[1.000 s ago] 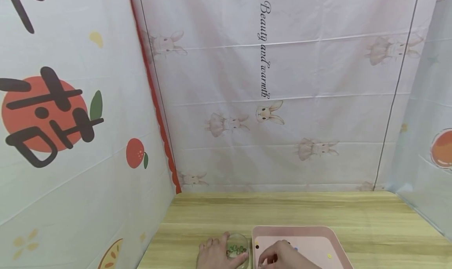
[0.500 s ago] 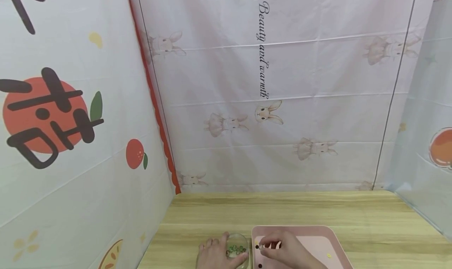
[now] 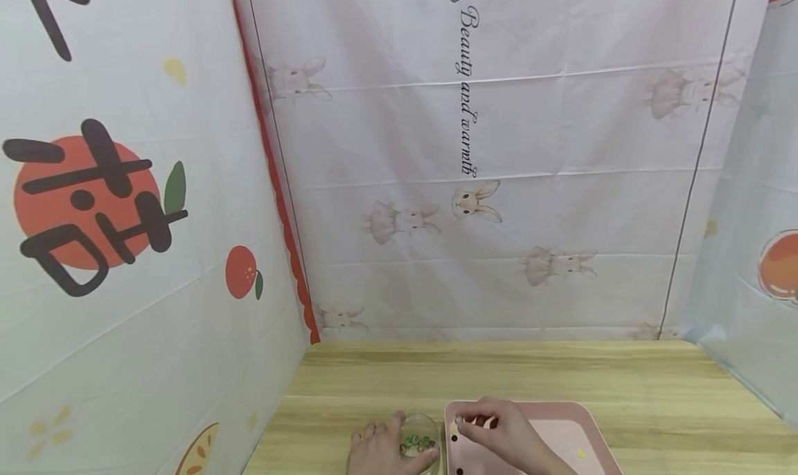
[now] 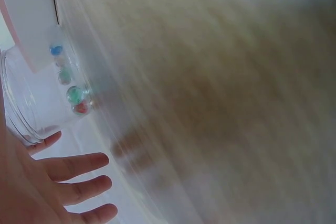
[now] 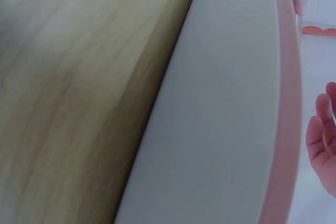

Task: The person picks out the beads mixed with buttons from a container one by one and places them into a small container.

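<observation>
A clear round jar [image 3: 429,421] stands at the tray's left side, with several glass marbles [image 3: 418,444] at its bottom. My left hand [image 3: 382,451] holds it between thumb and index finger. In the left wrist view the other fingers of that hand [image 4: 58,184] stretch out past the jar [image 4: 29,90], and blue, green and red marbles [image 4: 75,95] show through its wall. My right hand [image 3: 503,430] pinches a small shiny marble [image 3: 459,423] over the left part of the pink tray [image 3: 555,410]. In the right wrist view only curled fingertips of that hand [image 5: 323,135] show.
Small dark round pieces [image 3: 454,438] and a yellow piece [image 3: 581,454] lie in the tray. The wooden table [image 3: 361,368] reaches back to a printed cloth [image 3: 561,309]; another cloth [image 3: 206,364] hangs at the left.
From low in the tray, my right hand has moved away from me to the tray's far left, a marble now in its fingertips. My left hand and the jar stay put.
</observation>
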Demonstrator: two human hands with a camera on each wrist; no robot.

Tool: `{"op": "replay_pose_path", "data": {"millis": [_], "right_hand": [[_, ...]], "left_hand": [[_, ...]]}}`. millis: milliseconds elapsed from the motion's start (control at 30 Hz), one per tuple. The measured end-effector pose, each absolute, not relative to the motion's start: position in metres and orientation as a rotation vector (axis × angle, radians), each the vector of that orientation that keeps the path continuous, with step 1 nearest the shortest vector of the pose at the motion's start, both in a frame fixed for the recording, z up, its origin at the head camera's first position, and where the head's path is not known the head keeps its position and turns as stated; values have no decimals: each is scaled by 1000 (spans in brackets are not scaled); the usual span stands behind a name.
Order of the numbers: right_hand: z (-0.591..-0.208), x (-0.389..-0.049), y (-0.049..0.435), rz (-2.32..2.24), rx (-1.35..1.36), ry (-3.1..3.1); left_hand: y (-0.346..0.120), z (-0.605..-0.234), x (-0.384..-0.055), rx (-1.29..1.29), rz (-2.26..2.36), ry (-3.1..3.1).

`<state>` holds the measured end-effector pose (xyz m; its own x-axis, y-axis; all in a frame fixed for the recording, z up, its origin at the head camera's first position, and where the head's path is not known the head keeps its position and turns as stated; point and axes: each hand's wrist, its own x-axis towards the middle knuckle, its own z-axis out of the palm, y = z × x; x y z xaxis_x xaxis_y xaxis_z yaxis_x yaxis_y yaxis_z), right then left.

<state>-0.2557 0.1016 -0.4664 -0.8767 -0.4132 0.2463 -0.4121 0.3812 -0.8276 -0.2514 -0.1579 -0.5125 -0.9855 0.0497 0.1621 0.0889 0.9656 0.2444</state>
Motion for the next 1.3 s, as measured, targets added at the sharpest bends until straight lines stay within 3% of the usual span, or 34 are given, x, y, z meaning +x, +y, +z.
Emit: {"op": "replay_pose_path", "data": {"millis": [1300], "right_hand": [[-470, -266, 51, -1678, -829, 2616]], "left_hand": [[-155, -512, -252, -91, -355, -2999]]}}
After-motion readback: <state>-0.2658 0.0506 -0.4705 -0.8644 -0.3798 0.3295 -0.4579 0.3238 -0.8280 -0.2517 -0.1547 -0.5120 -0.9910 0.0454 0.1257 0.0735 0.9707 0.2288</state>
